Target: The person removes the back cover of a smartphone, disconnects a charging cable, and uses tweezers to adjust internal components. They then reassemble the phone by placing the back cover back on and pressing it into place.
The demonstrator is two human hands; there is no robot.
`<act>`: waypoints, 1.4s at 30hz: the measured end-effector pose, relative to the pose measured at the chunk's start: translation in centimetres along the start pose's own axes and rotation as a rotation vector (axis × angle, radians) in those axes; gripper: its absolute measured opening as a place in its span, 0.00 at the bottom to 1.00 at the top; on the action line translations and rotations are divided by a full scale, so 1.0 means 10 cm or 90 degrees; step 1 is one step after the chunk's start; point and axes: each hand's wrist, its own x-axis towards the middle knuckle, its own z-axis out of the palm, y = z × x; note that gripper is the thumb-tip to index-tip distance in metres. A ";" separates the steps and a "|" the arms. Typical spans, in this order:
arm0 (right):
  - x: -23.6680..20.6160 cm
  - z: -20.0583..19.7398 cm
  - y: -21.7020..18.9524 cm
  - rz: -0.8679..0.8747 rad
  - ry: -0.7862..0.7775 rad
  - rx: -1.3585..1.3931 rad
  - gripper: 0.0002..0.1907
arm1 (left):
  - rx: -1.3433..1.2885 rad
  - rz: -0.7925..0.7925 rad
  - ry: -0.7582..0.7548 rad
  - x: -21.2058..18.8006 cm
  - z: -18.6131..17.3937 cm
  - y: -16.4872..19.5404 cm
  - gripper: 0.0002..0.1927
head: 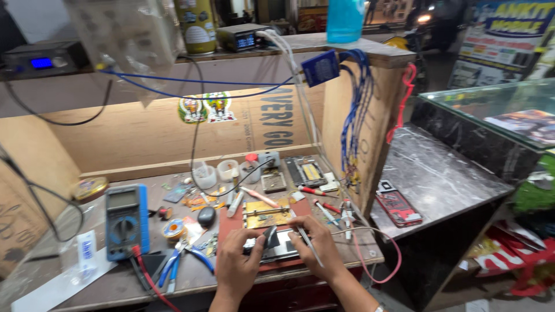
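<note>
My left hand [238,261] and my right hand [319,244] meet over an opened phone [280,247] lying on a red mat [231,222] at the bench's front edge. The left fingers pinch a small dark part [270,237] lifted off the phone's top. The right hand steadies the phone's right side and holds thin metal tweezers [306,241] between its fingers. Just behind the phone sits a brass-coloured board holder [265,213].
A blue multimeter [126,221] with a red lead, blue-handled pliers [173,263], screwdrivers [324,209] and small white cups [215,172] crowd the wooden bench. Blue cables [354,121] hang on the right wall. A red phone [399,208] lies on the marble counter [439,173].
</note>
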 end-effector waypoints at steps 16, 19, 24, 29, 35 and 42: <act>-0.02 -0.07 -0.07 -0.031 -0.014 0.030 0.15 | 0.010 0.031 0.010 -0.02 0.07 -0.11 0.09; 0.01 -0.06 -0.06 -0.027 -0.010 0.026 0.15 | 0.013 0.038 0.016 -0.01 0.08 -0.12 0.09; -0.01 -0.03 -0.06 0.001 -0.014 0.008 0.14 | 0.028 0.014 0.011 -0.02 0.06 -0.08 0.09; 0.02 -0.02 0.00 -0.053 0.023 0.023 0.13 | 0.026 0.015 0.002 0.02 0.05 -0.04 0.08; 0.00 -0.02 0.02 -0.029 0.019 0.010 0.13 | 0.023 0.035 0.008 0.01 0.03 0.02 0.08; 0.03 -0.01 0.02 -0.020 0.011 0.002 0.13 | -0.003 0.020 0.006 0.02 0.00 0.06 0.08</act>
